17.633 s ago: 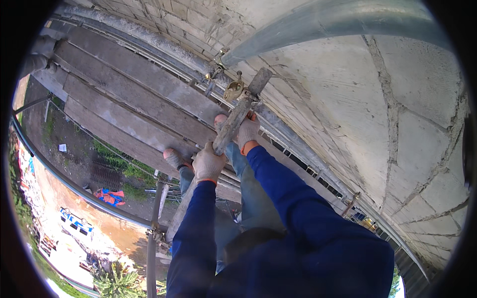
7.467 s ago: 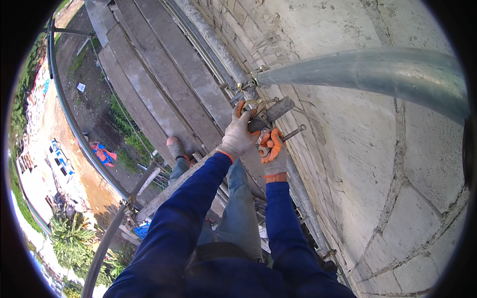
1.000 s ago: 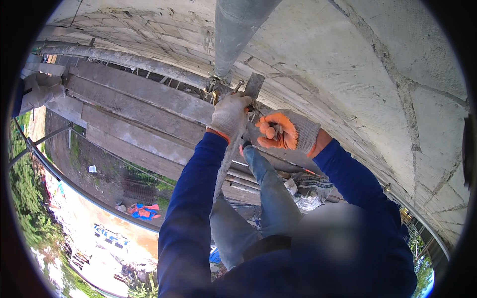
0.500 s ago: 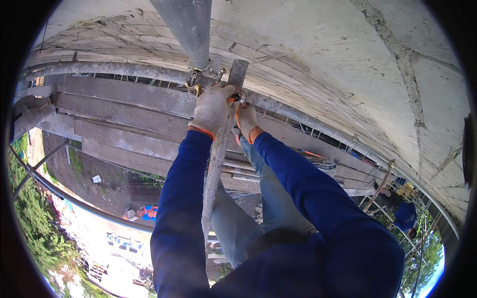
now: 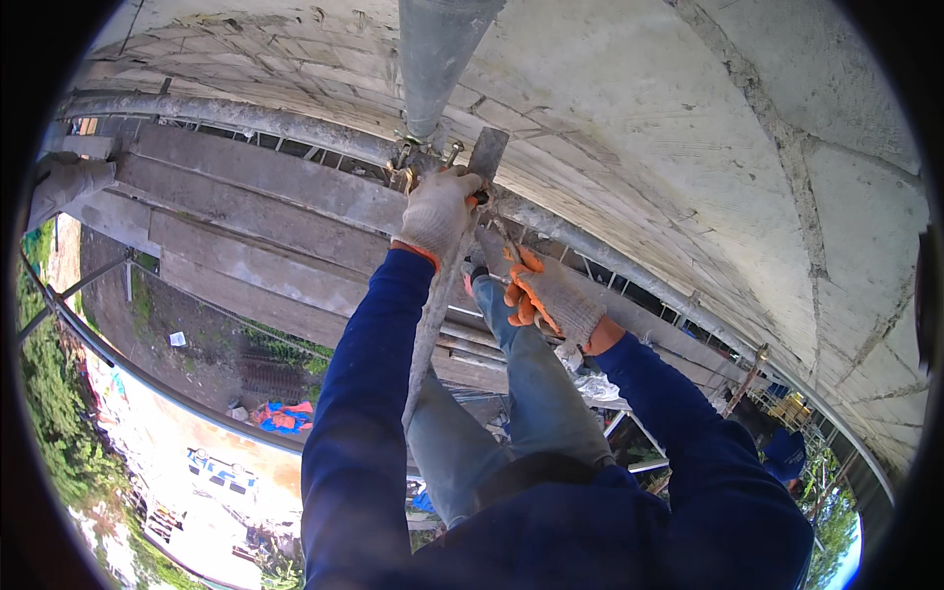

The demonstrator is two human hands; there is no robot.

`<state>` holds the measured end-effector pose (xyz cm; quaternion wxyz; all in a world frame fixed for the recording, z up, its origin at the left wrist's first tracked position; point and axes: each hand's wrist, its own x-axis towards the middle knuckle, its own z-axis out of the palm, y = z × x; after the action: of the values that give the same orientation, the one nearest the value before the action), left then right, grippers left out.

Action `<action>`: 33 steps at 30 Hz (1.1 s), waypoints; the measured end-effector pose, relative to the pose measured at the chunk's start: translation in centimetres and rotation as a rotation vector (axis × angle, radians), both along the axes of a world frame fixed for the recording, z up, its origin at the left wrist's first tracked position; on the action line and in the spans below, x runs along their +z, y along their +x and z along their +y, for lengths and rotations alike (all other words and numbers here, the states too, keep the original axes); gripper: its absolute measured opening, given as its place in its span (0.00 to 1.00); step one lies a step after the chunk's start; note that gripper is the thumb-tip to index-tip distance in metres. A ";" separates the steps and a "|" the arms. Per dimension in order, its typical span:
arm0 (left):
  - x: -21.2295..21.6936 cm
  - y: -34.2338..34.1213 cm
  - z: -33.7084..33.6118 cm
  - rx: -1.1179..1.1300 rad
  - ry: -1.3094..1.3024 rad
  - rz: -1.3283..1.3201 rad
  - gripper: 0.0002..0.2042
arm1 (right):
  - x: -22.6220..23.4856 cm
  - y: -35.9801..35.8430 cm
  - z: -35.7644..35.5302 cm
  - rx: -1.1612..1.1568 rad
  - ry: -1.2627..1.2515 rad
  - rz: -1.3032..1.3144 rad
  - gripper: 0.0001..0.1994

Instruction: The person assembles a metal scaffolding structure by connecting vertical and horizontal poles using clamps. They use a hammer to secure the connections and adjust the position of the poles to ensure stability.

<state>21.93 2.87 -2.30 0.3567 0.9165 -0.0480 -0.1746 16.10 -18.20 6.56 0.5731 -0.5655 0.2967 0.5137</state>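
Note:
My left hand (image 5: 440, 211), in a pale knit glove with an orange edge, is closed at a scaffold clamp (image 5: 480, 197) on the upper end of a grey, dusty pole (image 5: 433, 315). Its fingers partly hide the clamp. To the right and lower, my right hand (image 5: 560, 300) shows an orange-coated palm, with curled fingers around a thin metal tool (image 5: 505, 236). The tool reaches up toward the clamp; its kind cannot be made out. Another coupler with bolts (image 5: 418, 157) sits just above my left hand, at the foot of a thick upright tube (image 5: 442, 69).
Grey planks (image 5: 256, 197) form the walkway below me. A long horizontal tube (image 5: 629, 256) follows the concrete wall (image 5: 728, 118). At the left edge is another person's gloved hand (image 5: 74, 182); a person in a blue cap (image 5: 785, 454) is at lower right. Ground lies far below.
My right hand has drawn away from the clamp, down and to the right, turning its orange palm into view with the thin tool. My left hand stays at the clamp.

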 end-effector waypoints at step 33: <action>0.2 0.8 0.1 -0.057 0.022 -0.026 0.11 | -1.0 13.3 -1.2 0.162 0.449 0.185 0.17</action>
<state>22.68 2.95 -2.10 0.3410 0.9208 -0.0770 -0.1732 29.38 -19.42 5.53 0.6118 -0.3966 0.1800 0.6603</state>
